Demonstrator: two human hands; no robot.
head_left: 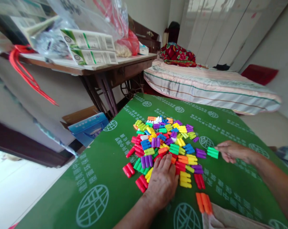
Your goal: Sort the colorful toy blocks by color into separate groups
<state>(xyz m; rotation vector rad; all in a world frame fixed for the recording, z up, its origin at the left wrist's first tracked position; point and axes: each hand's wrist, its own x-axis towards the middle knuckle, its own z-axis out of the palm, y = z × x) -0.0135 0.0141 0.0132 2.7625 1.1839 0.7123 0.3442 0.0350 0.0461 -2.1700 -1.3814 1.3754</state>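
A heap of small plastic building pieces (168, 143) in red, yellow, green, purple, blue and orange lies on a green printed board (105, 178). My left hand (162, 179) rests palm down on the near edge of the heap, fingers stretched flat over several pieces. My right hand (230, 151) sits at the heap's right side, its fingers curled, touching a green piece (212, 152). An orange piece (203, 202) lies apart near the board's front edge.
A wooden table (125, 65) with boxes and plastic bags stands at the left, a blue box (89, 127) under it. A bed with a striped cover (206, 86) lies behind the board. A beige cloth (230, 219) lies at the front right.
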